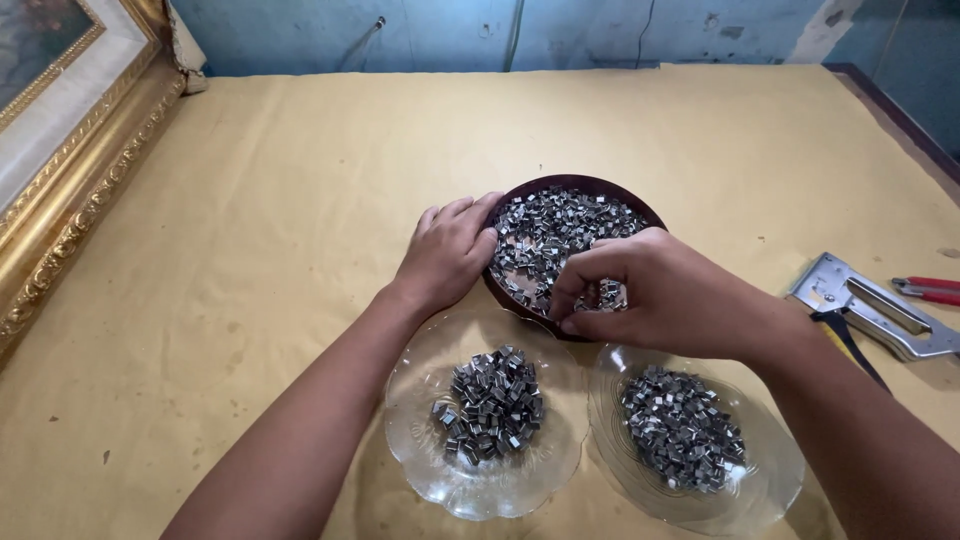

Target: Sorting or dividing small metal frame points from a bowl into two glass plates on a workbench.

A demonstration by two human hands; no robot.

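A dark brown round bowl [640,205] holds a heap of small silver metal clips [565,225]. My left hand [448,250] rests against the bowl's left rim, fingers curled on its edge. My right hand [655,292] reaches into the near side of the bowl, fingertips pinched among the clips. Nearer to me sit two clear glass plates: the left plate [420,440] bears a small pile of clips [490,405], and the right plate [775,480] bears a similar pile [683,428].
A staple gun [870,310] lies at the right on the tan paper-covered table [280,230], with red-handled pliers [928,290] beyond it. A gilded picture frame [70,150] leans at the far left. A blue wall [450,30] stands behind.
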